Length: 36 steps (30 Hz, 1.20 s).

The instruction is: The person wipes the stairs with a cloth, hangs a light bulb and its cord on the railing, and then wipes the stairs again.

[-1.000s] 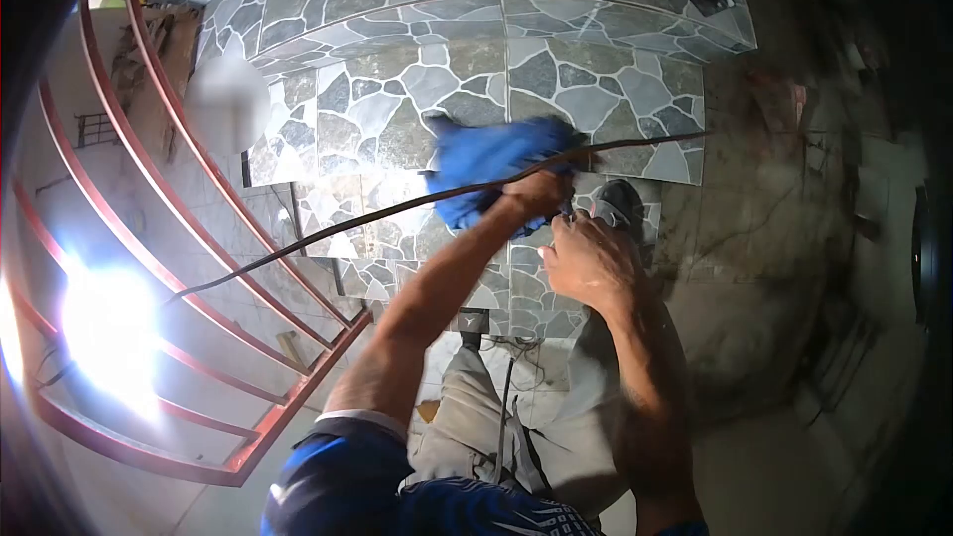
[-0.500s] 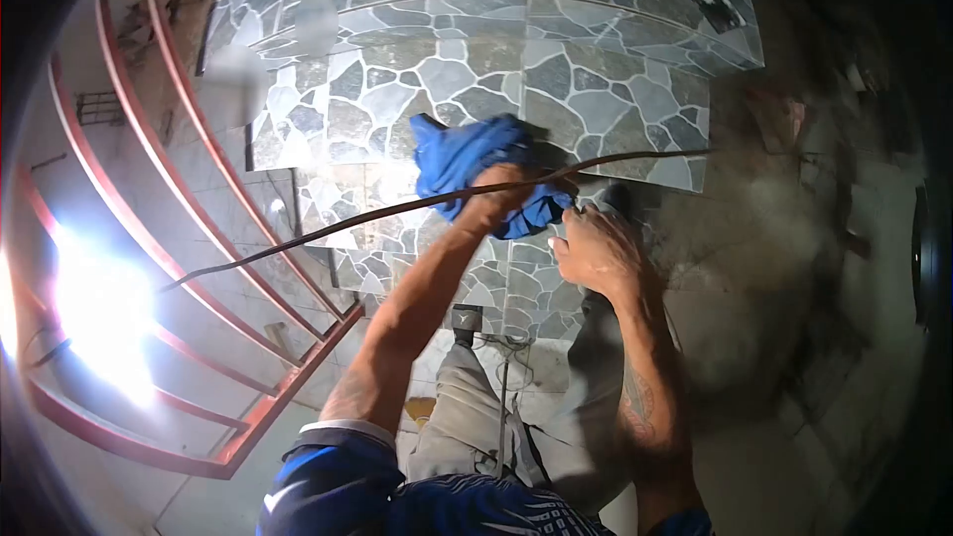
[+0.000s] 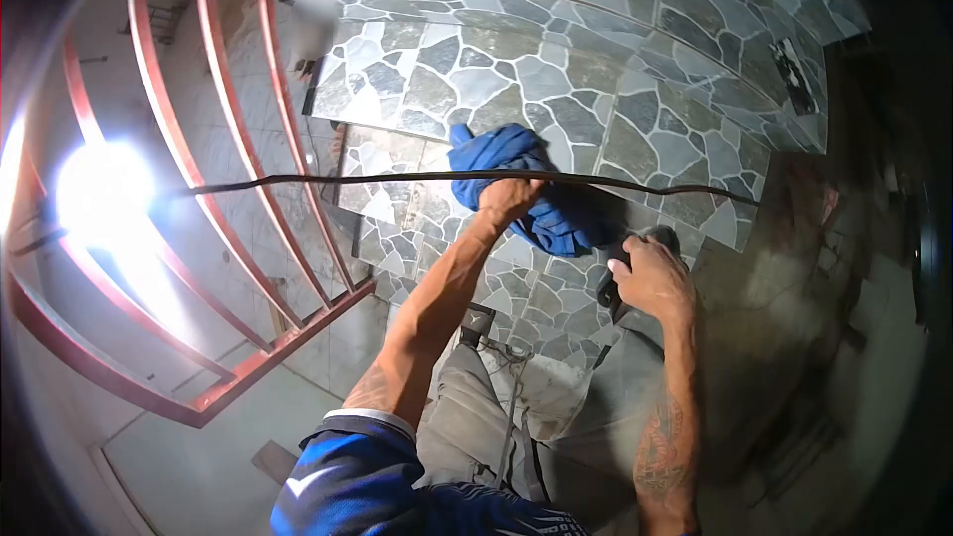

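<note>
A bunched blue cloth (image 3: 496, 151) lies on the stone-patterned tiled step. My left hand (image 3: 508, 201) is closed on it, pressing it from above. My right hand (image 3: 657, 280) is to the right of the cloth's lower end, over a dark shoe. Its fingers are curled in with the thumb alongside; whether anything is between them I cannot make out. A dark cable (image 3: 397, 178) runs across the view, passing in front of the cloth and my left hand.
Red metal bars (image 3: 228, 119) of a curved railing stand at the left, with a glaring light (image 3: 104, 194) among them. More tiled steps (image 3: 576, 0) rise ahead. A dark and white object (image 3: 794, 77) lies at the upper right. Dim clutter is at the right.
My right hand has moved right and down, away from the cloth's end. My left hand stays on the cloth. The view has shifted, and the cable now crosses more level.
</note>
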Motion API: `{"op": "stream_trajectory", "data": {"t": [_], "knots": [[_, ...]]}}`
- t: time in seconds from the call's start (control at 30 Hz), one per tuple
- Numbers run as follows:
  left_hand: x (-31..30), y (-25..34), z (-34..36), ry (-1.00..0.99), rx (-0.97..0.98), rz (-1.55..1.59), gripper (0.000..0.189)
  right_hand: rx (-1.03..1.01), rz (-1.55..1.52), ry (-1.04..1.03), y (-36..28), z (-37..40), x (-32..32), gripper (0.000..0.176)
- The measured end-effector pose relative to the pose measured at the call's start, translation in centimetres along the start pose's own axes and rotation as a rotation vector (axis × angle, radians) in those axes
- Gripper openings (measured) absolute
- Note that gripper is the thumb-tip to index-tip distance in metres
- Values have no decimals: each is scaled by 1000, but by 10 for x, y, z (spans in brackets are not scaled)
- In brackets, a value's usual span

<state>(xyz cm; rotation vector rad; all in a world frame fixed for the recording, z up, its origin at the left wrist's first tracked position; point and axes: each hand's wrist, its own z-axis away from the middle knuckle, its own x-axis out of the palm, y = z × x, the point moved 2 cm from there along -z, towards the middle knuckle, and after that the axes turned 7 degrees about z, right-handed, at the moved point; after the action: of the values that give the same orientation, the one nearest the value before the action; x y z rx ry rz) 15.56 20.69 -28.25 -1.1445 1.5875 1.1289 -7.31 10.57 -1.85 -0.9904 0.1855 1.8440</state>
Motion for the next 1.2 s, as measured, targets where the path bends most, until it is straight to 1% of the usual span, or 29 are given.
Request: {"op": "stream_trajectory", "data": {"t": [0.03, 0.13, 0.17, 0.2, 0.27, 0.33, 0.37, 0.43, 0.47, 0.5, 0.57, 0.6, 0.63, 0.67, 0.7, 0.73, 0.77, 0.8, 0.83, 0.87, 0.9, 0.93, 0.97, 1.0, 1.03, 1.07, 1.1, 1.17, 1.2], "knots": [[-6, -15, 10, 161, -15, 59, 22, -12, -2, 11, -4, -1, -2, 37], [0, -33, 48, -181, -624, 153, 22, -18, 32, -14, -17, -3, -3, 36], [-6, -19, 57, 95, -477, 130, 26, -22, 38, -8, -21, -4, -1, 36], [-22, -1, 55, -146, -699, 300, 45, -28, 51, -16, -25, -5, 0, 38], [-72, 50, 44, -290, -954, 515, 70, -34, 80, -30, -35, -8, 1, 43], [-93, 75, 42, -294, -960, 692, 72, -76, 38, -22, -40, -15, 10, 41], [-96, 77, 44, -409, -925, 829, 72, -101, 19, -18, -43, -20, 17, 41], [-107, 71, 51, -616, -749, 926, 67, -177, 52, 96, -46, -26, 37, 39], [-119, 65, 56, -804, -735, 904, 57, -194, 61, 126, -51, -27, 46, 39], [-125, 59, 63, -728, -374, 824, 48, -217, 69, 160, -62, -25, 52, 39], [-109, 39, 96, -393, -652, 911, 37, -250, -3, 295, -99, -5, 61, 38], [-143, 42, 105, -61, -832, 1172, 40, -278, -94, 300, -127, 13, 58, 39], [-222, 50, 106, -19, -1064, 1480, 46, -307, -185, 303, -164, 38, 54, 40], [-243, 59, 124, 231, -1099, 1911, 55, -408, -172, 430, -196, 66, 55, 43], [-272, 65, 139, 217, -1119, 2188, 60, -510, -160, 557, -231, 91, 54, 45], [-276, 71, 150, 357, -1180, 2354, 61, -611, -232, 644, -271, 125, 39, 48], [-296, 81, 160, 422, -1111, 2464, 60, -711, -304, 727, -304, 159, 26, 52], [-332, 86, 172, 350, -947, 2116, 60, -805, -266, 744, -329, 181, 25, 50], [-363, 93, 177, 373, -864, 2207, 60, -895, -225, 763, -346, 199, 28, 49], [-399, 101, 180, 390, -779, 2299, 61, -1014, -180, 668, -351, 201, 50, 50], [-427, 107, 178, 476, -723, 2840, 61, -846, -121, 712, -332, 159, 103, 49], [-414, 101, 187, 509, -821, 2865, 64, -677, -57, 736, -314, 117, 155, 48], [-418, 96, 193, 356, -481, 2933, 68, -954, -107, 748, -331, 165, 92, 48], [-424, 92, 201, 203, -140, 2943, 72, -739, -413, 566, -311, 137, 109, 49], [-506, 102, 206, 352, -769, 2468, 74, -507, -710, 373, -284, 99, 133, 51], [-536, 101, 210, 320, -650, 2499, 75, -159, -332, 128, -257, 82, 135, 57], [-560, 95, 215, 225, -532, 2596, 75, 84, -1009, -4, -294, 149, 90, 68], [-593, 89, 225, 28, -278, 2775, 74, 52, -1486, -13, -269, 128, 119, 83], [-586, 83, 227, -79, -149, 2955, 73, -6, -1622, -105, -280, 125, 122, 92]]}}
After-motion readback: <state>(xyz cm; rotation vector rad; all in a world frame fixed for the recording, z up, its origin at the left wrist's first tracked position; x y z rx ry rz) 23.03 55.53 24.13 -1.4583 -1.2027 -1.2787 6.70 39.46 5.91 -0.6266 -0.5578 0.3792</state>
